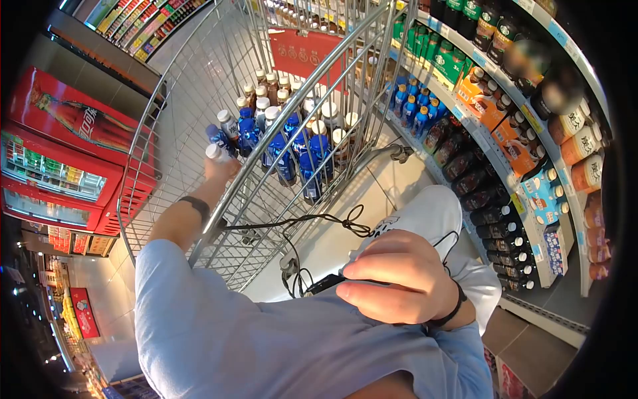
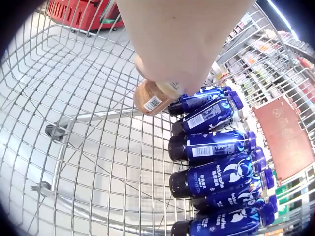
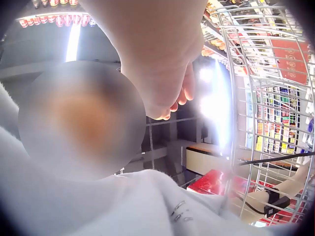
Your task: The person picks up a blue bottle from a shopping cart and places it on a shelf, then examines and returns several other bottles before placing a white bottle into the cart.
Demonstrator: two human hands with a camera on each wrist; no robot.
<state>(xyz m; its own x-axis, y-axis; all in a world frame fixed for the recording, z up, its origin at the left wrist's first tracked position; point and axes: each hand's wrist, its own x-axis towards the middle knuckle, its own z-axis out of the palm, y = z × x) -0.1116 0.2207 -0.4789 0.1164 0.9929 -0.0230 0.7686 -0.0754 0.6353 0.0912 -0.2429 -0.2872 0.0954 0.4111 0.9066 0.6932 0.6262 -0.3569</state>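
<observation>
My left hand (image 1: 222, 171) reaches into the shopping cart and grips a bottle with a white cap (image 1: 215, 151). In the left wrist view this bottle (image 2: 150, 96) has a light brown body and a barcode label. It is beside a row of dark blue coffee bottles (image 2: 216, 174) standing in the cart. Behind these, brown bottles with white caps (image 1: 271, 86) stand in the same group. My right hand (image 1: 399, 276) hangs in front of the torso, fingers loosely bent, with nothing seen in it.
The wire shopping cart (image 1: 229, 199) has a black cable (image 1: 299, 221) hanging by its near side. Shelves of drinks (image 1: 492, 133) rise close on the right. A red drinks cooler (image 1: 73, 120) stands to the left, beyond the cart.
</observation>
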